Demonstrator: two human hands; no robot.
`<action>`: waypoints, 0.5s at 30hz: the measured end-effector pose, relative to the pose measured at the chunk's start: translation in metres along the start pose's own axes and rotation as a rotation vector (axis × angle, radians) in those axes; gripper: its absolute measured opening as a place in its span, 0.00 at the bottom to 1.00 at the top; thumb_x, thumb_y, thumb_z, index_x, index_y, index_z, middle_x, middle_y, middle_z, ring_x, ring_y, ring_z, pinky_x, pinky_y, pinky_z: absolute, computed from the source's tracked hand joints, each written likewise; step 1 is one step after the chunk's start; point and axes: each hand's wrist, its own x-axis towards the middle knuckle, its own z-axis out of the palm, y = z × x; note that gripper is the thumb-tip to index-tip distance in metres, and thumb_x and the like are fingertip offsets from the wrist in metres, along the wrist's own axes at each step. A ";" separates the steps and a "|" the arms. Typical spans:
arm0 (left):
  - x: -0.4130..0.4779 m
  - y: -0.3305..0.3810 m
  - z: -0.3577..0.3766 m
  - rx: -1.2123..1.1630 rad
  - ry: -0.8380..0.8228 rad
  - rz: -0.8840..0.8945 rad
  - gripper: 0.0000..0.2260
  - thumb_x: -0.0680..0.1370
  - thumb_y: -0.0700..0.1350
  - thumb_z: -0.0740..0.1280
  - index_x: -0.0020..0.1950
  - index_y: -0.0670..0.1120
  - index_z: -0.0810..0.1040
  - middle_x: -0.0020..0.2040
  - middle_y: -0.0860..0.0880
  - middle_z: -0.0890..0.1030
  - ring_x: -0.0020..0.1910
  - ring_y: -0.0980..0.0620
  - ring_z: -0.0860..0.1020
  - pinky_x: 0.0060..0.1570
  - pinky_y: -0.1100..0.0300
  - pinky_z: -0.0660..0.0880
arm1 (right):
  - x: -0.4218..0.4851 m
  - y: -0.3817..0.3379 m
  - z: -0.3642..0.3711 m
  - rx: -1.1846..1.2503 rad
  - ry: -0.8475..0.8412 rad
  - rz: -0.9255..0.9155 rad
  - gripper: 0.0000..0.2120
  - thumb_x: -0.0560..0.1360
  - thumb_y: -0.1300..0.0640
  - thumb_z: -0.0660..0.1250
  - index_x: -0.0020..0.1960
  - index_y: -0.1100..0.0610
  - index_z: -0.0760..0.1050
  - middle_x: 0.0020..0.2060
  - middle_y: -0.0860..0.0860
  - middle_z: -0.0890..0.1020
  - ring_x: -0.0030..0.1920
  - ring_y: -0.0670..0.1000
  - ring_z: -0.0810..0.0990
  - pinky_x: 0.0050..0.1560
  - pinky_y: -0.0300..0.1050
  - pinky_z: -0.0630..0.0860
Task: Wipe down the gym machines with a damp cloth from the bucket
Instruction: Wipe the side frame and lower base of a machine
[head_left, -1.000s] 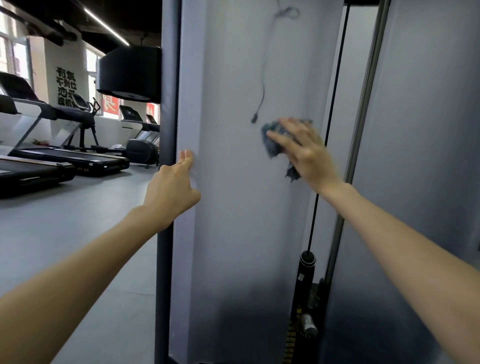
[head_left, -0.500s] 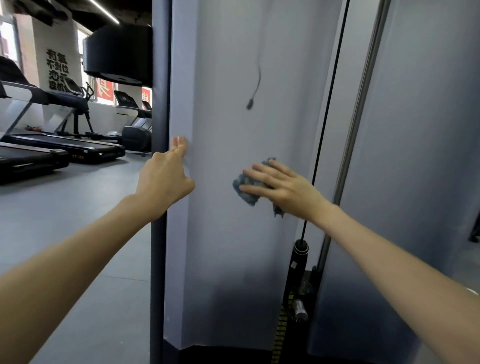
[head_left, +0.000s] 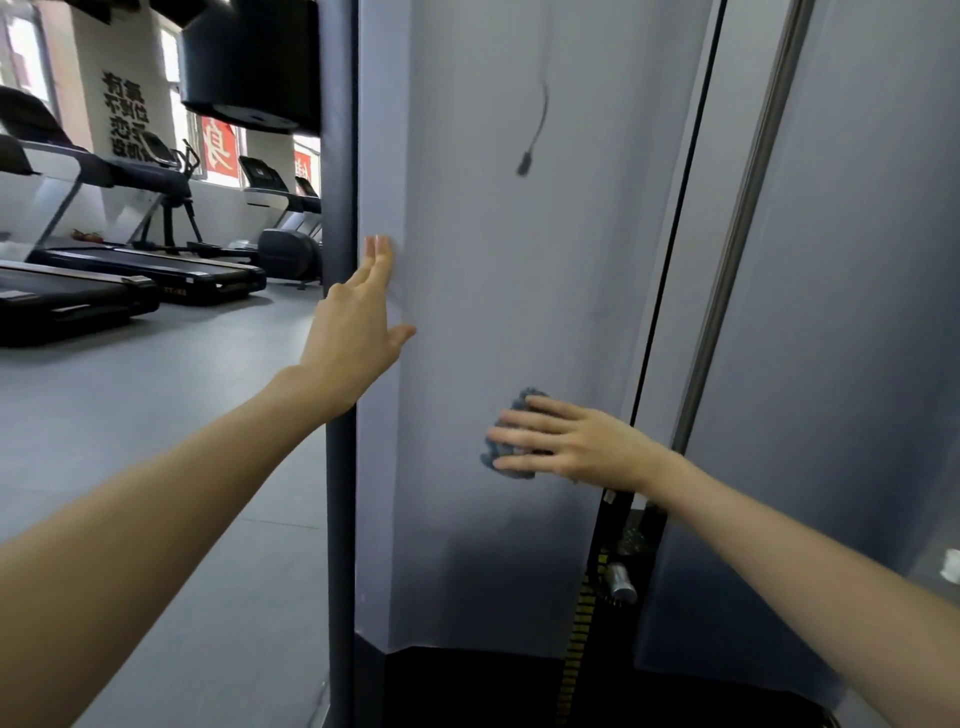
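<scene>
Head view — my right hand (head_left: 576, 447) lies flat, low on the grey panel (head_left: 493, 260) of the gym machine. Its fingers (head_left: 524, 422) are straight and spread, pressing the blue cloth (head_left: 519, 402) against the surface; the cloth shows above and left of them. My left hand (head_left: 358, 332) rests open higher up on the panel's left edge, its fingers (head_left: 379, 254) together and pointing up, thumb out to the right, just beside the dark upright post (head_left: 338, 156). A thin black cord (head_left: 535, 130) dangles on the panel above both hands. Right of the cloth — a black cable (head_left: 670, 260) and a steel guide rod (head_left: 748, 208) run upward. The yellow-marked weight stack (head_left: 582, 623) sits below the wrist. Treadmills (head_left: 145, 265) stand on the grey floor (head_left: 156, 415), far left.
</scene>
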 end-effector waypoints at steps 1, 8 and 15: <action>-0.002 0.000 0.003 -0.029 0.026 0.008 0.40 0.75 0.44 0.71 0.79 0.45 0.48 0.79 0.49 0.51 0.65 0.38 0.71 0.63 0.49 0.68 | -0.002 0.008 -0.002 -0.038 0.008 0.017 0.24 0.79 0.68 0.52 0.70 0.52 0.71 0.71 0.54 0.71 0.71 0.55 0.68 0.73 0.56 0.59; -0.014 -0.007 0.048 -0.163 0.148 0.030 0.34 0.80 0.42 0.60 0.78 0.46 0.40 0.78 0.49 0.40 0.77 0.48 0.49 0.67 0.48 0.60 | 0.011 -0.034 0.022 0.047 0.212 0.524 0.29 0.74 0.67 0.60 0.73 0.51 0.64 0.73 0.54 0.64 0.74 0.56 0.62 0.75 0.56 0.54; -0.017 -0.015 0.072 -0.097 0.215 0.024 0.31 0.81 0.44 0.53 0.78 0.47 0.37 0.78 0.50 0.37 0.77 0.54 0.39 0.72 0.43 0.41 | -0.010 -0.110 0.056 0.201 -0.002 0.251 0.28 0.73 0.67 0.57 0.70 0.51 0.69 0.71 0.53 0.70 0.73 0.55 0.64 0.76 0.52 0.54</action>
